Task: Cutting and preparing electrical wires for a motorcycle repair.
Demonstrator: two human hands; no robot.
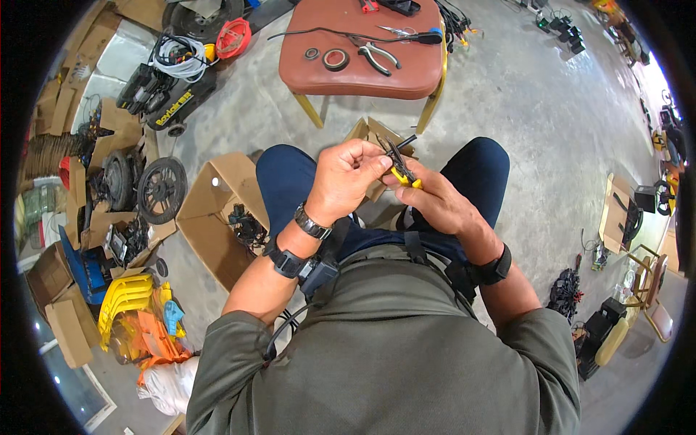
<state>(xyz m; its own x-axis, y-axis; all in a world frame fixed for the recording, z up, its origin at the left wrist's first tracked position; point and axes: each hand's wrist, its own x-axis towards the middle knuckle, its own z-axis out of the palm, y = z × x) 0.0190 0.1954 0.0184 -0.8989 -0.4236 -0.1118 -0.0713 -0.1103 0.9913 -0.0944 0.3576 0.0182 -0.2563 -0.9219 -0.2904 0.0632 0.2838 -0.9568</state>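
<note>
My left hand (344, 180) is closed in a pinch above my lap, thumb against forefinger. A short piece of black cable (406, 143) sticks out past its fingertips. My right hand (438, 204) is wrapped round small yellow-handled pliers (404, 176), whose dark jaws point up beside the left fingertips and the cable. Exactly where the jaws meet the cable I cannot make out. Beyond my knees, a brown padded stool (308, 65) bears grey-handled pliers (378, 58), a roll of black tape (336, 59), a smaller ring (312, 53) and a soldering iron (428, 36) with a black cord.
A small cardboard box (370, 130) stands between my knees, partly hidden by my hands. An open carton (206, 250) holding black parts is at my left. Further left lie wheels (161, 190) and yellow plastic parts (125, 301). Black cables (565, 293) lie on the floor to the right.
</note>
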